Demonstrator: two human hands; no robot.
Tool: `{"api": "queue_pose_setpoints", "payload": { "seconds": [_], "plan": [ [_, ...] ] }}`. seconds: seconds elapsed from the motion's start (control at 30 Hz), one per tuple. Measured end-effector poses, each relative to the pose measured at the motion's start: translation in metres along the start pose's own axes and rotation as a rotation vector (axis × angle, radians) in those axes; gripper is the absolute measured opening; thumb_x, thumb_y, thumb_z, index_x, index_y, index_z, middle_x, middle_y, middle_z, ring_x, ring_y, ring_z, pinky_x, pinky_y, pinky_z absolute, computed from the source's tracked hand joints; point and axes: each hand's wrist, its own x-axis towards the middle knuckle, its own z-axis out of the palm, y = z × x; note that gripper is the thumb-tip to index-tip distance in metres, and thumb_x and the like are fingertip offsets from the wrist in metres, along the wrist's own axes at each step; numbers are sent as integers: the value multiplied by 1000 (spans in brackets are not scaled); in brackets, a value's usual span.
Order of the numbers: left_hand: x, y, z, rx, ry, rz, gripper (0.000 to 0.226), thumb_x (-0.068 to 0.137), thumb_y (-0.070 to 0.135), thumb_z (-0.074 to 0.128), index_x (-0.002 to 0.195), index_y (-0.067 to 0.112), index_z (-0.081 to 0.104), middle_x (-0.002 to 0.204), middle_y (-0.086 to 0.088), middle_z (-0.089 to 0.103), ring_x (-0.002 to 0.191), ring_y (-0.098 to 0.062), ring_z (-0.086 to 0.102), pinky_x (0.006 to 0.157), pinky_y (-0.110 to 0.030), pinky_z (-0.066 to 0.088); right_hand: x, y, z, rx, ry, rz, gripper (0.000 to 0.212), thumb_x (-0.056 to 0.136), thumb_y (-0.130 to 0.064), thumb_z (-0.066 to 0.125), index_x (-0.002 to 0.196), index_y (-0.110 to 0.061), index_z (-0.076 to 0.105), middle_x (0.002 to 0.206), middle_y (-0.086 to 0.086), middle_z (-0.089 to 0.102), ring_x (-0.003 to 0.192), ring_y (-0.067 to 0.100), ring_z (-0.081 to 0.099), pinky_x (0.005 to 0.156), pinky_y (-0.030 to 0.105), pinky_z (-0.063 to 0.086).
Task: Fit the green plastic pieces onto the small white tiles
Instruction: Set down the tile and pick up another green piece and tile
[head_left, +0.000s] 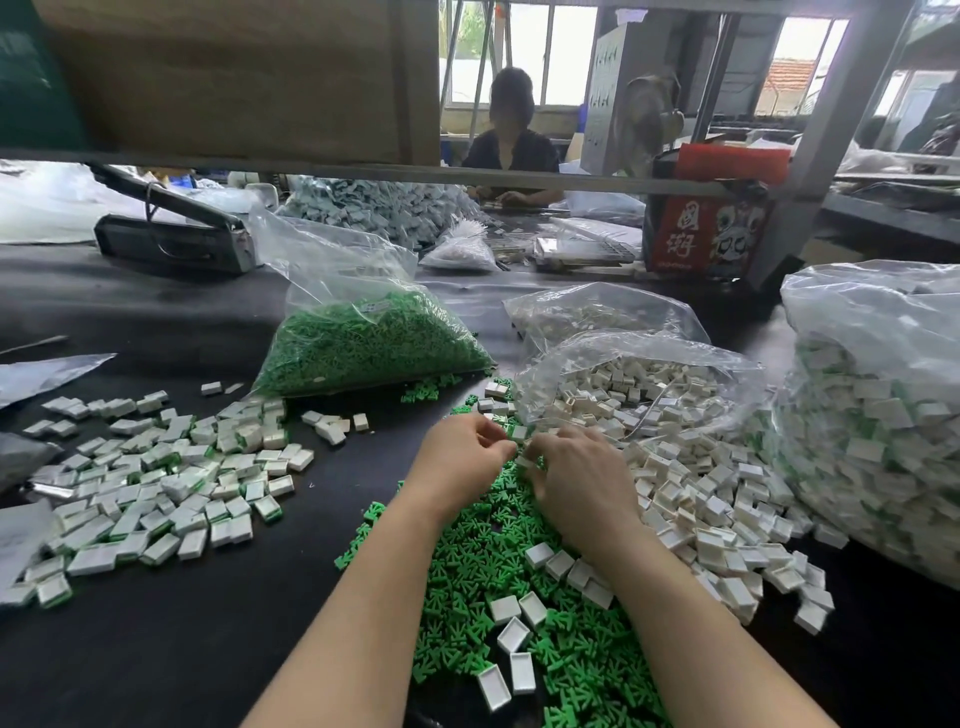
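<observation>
My left hand and my right hand meet above a loose heap of green plastic pieces on the black table. The fingers of both hands are curled and pinch a small white tile between them. What the left fingertips hold beyond that is too small to tell. A spill of empty white tiles lies just right of my right hand. Fitted white-and-green tiles lie in a pile to the left.
A clear bag of green pieces stands behind the hands. An open bag of white tiles sits at the right, and a large bag of fitted tiles at the far right. Another person works across the table.
</observation>
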Motion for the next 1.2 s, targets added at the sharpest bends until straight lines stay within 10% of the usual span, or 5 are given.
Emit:
{"api": "queue_pose_setpoints", "payload": {
  "seconds": [0.33,0.47,0.67,1.2],
  "plan": [
    [-7,12,0,-674,-48,-148,7,86,20,72,84,13,74,65,4,71,55,-8,54,48,-15,41,1,-13,-25,448,249,52,10,87,-23,72,97,-20,73,88,-10,74,76,9,66,68,25,52],
    [-10,12,-5,-647,-54,-132,25,72,35,75,88,16,75,79,3,76,61,-7,58,52,-13,43,5,-5,-28,439,45,128,13,88,-27,71,97,-19,66,87,-9,70,70,1,60,59,9,44],
    [-7,7,-14,-775,-150,-81,29,64,36,79,88,19,80,87,-2,77,67,-6,64,63,-21,46,4,-5,-29,197,-410,73,37,75,-50,77,106,-32,70,106,-6,69,97,12,62,90,36,54],
    [-5,3,-22,-1058,-231,23,30,70,9,74,98,11,63,103,-14,75,82,-21,73,67,-25,58,4,-5,-35,419,-284,58,3,88,-33,69,89,-36,68,91,-13,68,72,-3,59,61,13,45]
  ]
}}
